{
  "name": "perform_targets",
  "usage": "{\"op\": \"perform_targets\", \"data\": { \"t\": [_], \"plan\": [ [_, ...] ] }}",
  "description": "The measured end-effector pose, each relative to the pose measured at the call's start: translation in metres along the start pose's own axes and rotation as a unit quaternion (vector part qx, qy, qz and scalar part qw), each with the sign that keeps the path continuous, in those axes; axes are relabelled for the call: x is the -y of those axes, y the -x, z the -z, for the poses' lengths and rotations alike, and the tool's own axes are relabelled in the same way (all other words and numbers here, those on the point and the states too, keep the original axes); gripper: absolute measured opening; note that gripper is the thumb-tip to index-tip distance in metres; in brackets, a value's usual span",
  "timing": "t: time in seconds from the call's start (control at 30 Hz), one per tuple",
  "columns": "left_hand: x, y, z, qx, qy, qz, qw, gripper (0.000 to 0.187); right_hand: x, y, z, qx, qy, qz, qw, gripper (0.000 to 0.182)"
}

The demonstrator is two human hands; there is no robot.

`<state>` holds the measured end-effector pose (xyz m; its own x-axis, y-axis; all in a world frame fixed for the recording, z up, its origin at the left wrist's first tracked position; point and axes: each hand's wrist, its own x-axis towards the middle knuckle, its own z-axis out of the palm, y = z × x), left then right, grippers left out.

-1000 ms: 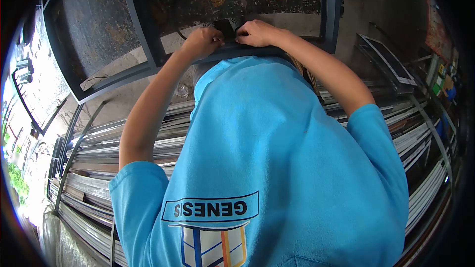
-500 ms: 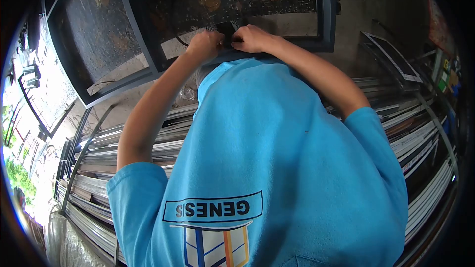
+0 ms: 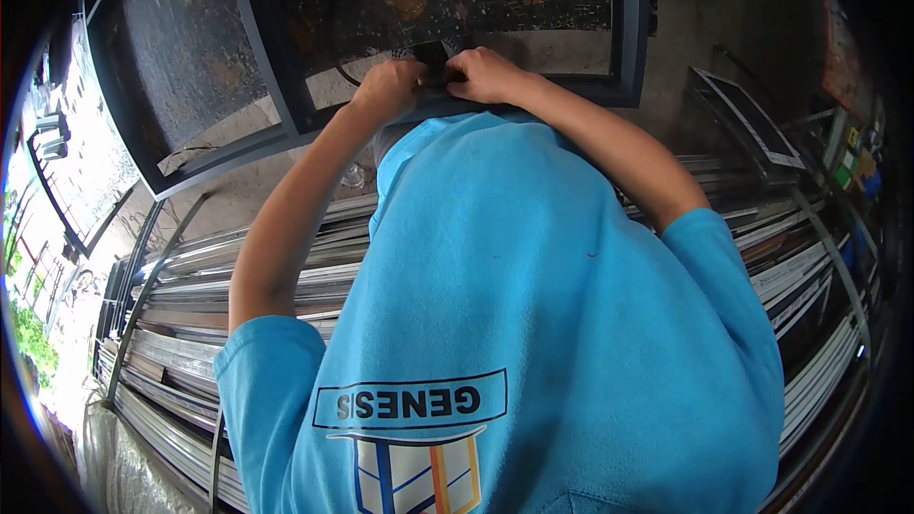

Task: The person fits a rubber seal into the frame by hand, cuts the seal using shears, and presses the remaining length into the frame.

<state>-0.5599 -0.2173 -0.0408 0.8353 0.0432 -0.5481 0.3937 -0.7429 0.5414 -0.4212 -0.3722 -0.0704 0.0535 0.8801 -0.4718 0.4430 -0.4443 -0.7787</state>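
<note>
Frame, dark grey and divided by a crossbar, spans from 10 to 1 o'clock, with a dark speckled board bearing orange figures visible through its openings. Both hands are at the frame's near bar. Left hand, at 11 o'clock, has its fingers curled inward; right hand, at 12 o'clock, is bent the same way, close beside it. Each grip is drawn in, but I cannot tell what, if anything, either one pinches. A small black piece shows between the hands, near the fingertips of both. The blue shirt fills the middle down to 6 o'clock. Long strips lie stacked at 8 o'clock, and more at 4. A smaller frame sits tilted at 2 o'clock, well apart from the hands.
</note>
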Motion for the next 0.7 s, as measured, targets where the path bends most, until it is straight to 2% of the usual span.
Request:
{"op": "perform_targets", "data": {
  "t": [0.07, 0.2, 0.4, 0.47, 0.6, 0.7],
  "plan": [
    [0.0, -0.002, 0.005, 0.027, 0.041, 0.037, 0.998, 0.017, -0.001, -0.001, 0.0, 0.008, -0.006, -0.007, 1.0, 0.028],
    [-0.001, -0.006, 0.006, 0.035, 0.057, 0.063, 0.996, 0.018, -0.004, -0.002, -0.001, 0.03, -0.018, -0.026, 0.999, 0.031],
    [-0.003, -0.004, 0.003, 0.0, 0.029, 0.039, 0.999, 0.016, -0.011, 0.004, 0.001, 0.026, -0.03, -0.037, 0.999, 0.033],
    [-0.008, -0.003, 0.002, 0.023, -0.033, 0.03, 0.999, 0.015, -0.011, 0.002, 0.005, 0.034, -0.029, -0.034, 0.998, 0.033],
    [0.001, -0.011, 0.007, 0.059, -0.03, 0.036, 0.997, 0.015, -0.003, -0.001, 0.005, 0.036, -0.023, -0.019, 0.999, 0.032],
    [0.002, -0.012, 0.007, 0.068, -0.006, -0.001, 0.998, 0.014, 0.002, -0.002, 0.009, 0.039, -0.006, -0.019, 0.999, 0.03]
  ]
}}
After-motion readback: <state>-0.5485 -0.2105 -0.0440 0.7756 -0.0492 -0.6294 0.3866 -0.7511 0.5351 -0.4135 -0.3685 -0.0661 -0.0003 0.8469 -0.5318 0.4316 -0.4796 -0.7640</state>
